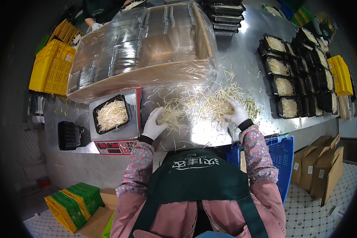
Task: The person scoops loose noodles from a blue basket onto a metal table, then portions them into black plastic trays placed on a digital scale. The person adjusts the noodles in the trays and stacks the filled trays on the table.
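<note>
Loose bean sprouts [202, 105] lie spread over the steel table in front of me. My left hand [154, 126], in a white glove, is at the left edge of the sprouts, with thumb and fingers apart in a cupped shape. On the other side my right hand [238, 113], also gloved, touches the sprouts with its fingers spread. Neither hand has anything gripped in it. Left of my left hand, a black plastic tray [128, 104] full of bean sprouts [112, 116] rests slightly tilted on a scale [137, 119] with a red front panel.
Behind the scale stands a large plastic-lined carton [174, 71] of clear lids. An empty black tray [69, 135] sits at far left. Filled trays [284, 86] are stacked at right, black trays [226, 19] at back. A blue crate [279, 158] is beside me. Another person's gloved hand [96, 26] shows at back left.
</note>
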Motion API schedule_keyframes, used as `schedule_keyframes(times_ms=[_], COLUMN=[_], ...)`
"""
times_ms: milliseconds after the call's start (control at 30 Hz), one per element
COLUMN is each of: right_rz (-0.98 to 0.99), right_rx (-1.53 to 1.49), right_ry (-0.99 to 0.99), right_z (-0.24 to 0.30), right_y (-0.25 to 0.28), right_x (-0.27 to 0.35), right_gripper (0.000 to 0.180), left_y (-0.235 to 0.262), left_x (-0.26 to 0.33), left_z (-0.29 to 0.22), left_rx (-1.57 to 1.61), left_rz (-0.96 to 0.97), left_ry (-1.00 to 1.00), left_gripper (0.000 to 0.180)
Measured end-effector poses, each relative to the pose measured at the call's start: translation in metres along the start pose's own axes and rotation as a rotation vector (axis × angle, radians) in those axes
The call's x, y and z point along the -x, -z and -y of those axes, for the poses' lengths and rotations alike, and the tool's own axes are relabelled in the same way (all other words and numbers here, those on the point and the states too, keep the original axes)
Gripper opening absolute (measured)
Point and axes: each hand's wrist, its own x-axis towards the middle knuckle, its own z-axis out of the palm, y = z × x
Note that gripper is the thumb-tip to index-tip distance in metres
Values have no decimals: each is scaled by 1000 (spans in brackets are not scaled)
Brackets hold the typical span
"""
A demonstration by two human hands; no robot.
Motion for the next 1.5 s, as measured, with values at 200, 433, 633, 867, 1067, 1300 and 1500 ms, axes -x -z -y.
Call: schedule_keyframes(times_ms=[200, 433, 633, 867, 1067, 1300, 1500], right_rz=[110, -60, 116, 129, 164, -76, -265], right_rx=[305, -11, -1009, -1210, -1055, -1042, -752], right_ry=[-44, -129, -30, -75, -234, -285, -221], right_z=[48, 15, 102, 115, 58, 9, 30], right_y=[-2, -2, -13, -46, -89, -74, -86], right_x=[-2, -14, -38, -52, -60, -46, -57], right_gripper=[89, 44, 58, 66, 65, 45, 42], left_y=[-23, -27, -17, -15, -42, -20, -45], left_x=[10, 7, -12, -8, 18, 27, -1], left_z=[10, 31, -29, -15, 42, 34, 63], left_rx=[-449, 51, 737, 1001, 627, 687, 629], left_rz=[108, -126, -301, -356, -264, -354, -433], left_ry=[247, 318, 223, 360, 413, 672, 589], left_gripper=[118, 44, 29, 40, 67, 72, 72])
